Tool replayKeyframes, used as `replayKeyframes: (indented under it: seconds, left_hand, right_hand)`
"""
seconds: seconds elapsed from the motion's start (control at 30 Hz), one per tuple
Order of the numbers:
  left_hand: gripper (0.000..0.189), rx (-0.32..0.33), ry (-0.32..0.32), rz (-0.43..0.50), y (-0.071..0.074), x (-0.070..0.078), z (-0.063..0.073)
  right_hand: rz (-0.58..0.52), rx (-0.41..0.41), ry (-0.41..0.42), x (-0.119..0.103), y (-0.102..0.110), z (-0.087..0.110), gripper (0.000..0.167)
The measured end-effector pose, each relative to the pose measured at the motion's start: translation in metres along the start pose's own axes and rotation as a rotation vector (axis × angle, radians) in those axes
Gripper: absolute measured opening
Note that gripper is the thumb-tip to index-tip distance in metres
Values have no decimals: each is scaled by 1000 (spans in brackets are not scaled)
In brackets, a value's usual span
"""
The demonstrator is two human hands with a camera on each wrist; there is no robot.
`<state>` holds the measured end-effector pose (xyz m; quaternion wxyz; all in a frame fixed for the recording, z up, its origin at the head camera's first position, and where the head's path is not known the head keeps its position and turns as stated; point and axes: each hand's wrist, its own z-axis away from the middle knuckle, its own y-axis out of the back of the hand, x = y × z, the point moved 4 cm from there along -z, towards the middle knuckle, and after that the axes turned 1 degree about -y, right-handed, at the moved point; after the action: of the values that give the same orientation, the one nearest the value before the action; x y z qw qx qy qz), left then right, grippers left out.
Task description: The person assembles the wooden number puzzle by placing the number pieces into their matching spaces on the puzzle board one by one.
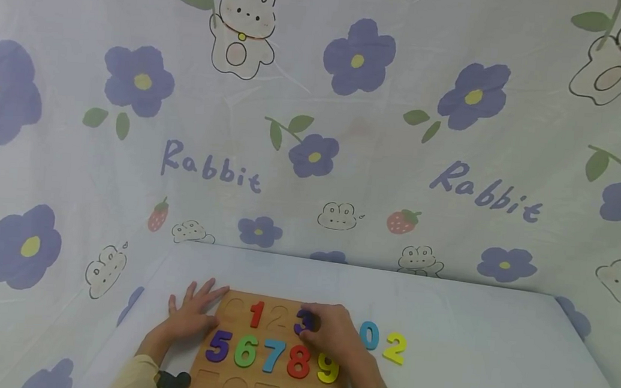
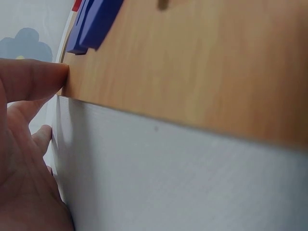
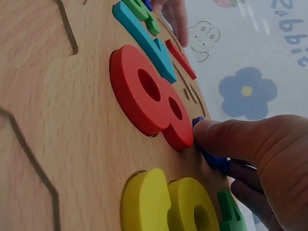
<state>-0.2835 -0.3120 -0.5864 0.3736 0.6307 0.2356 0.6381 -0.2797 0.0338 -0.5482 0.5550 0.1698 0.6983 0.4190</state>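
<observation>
A wooden number board (image 1: 281, 379) lies on the white table. My right hand (image 1: 338, 334) pinches the purple number 3 (image 1: 303, 323) between thumb and fingers, at the board's top row. In the right wrist view the thumb lies on the blue-looking 3 (image 3: 211, 159), just past the red 8 (image 3: 144, 96). My left hand (image 1: 191, 315), fingers spread, rests at the board's left edge. Its thumb (image 2: 36, 79) touches that edge in the left wrist view, near the purple 5 (image 2: 98, 24). An outlined 2 recess (image 1: 277, 317) shows beside the red 1 (image 1: 256, 314).
Right of the board lie a blue 0 (image 1: 369, 335) and a yellow 2 (image 1: 395, 348). The middle row also holds a green 6 (image 1: 246, 351), blue 7 (image 1: 273, 355) and yellow 9 (image 1: 328, 368). A green 4 (image 3: 231, 211) shows beside the 9. A patterned cloth (image 1: 341, 220) stands behind.
</observation>
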Motion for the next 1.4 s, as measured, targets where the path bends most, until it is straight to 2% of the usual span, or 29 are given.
replayKeyframes:
  seconds: [0.23,0.47,0.63,0.87,1.4]
  left_hand:
    - [77,3,-20,24,2,2,3]
    - [77,-1,-2,-3,2,-3,-1]
    - [77,-2,-5,11,3,1,2]
    - [77,3,7,0,0,-2,-2]
    - [76,14,1,-15,0,-1,-2]
  right_hand:
    - [-6,43,-14,-5,11,8,56]
    - [-56,99,-32,-10,38,19,57]
    - [-61,119,-75,-7,55,29,56]
    - [-44,153,-91,9,74,45,55]
    - [6,142,-98,61,117,91,59]
